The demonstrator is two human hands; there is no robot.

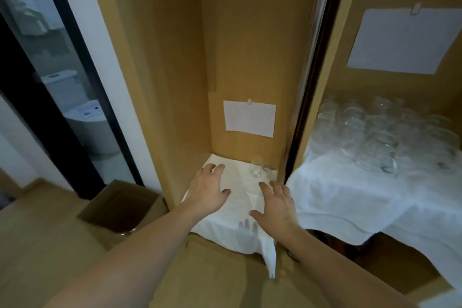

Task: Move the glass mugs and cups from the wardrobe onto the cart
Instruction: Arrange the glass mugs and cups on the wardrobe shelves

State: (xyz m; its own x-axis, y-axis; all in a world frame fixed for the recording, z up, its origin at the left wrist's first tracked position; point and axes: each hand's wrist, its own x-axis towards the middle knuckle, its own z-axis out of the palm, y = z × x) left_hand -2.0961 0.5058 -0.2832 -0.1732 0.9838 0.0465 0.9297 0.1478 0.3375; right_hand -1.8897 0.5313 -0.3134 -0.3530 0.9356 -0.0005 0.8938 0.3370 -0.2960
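A clear glass cup [256,169] stands at the back right of the left wardrobe compartment, on a white cloth [240,230]; another faint glass [272,166] shows beside it against the divider. My left hand [208,189] reaches in over the cloth with fingers spread, holding nothing. My right hand [275,204] is stretched out beside it, fingers spread and empty, a short way in front of the cup. Several glass mugs and cups [380,132] crowd the right compartment on another white cloth [350,197]. No cart is in view.
A wooden divider with a metal rail [303,97] separates the two compartments. White paper sheets [250,119] hang on the back walls. An open cardboard box [122,205] stands on the floor at the left, next to a dark-framed glass door [75,77].
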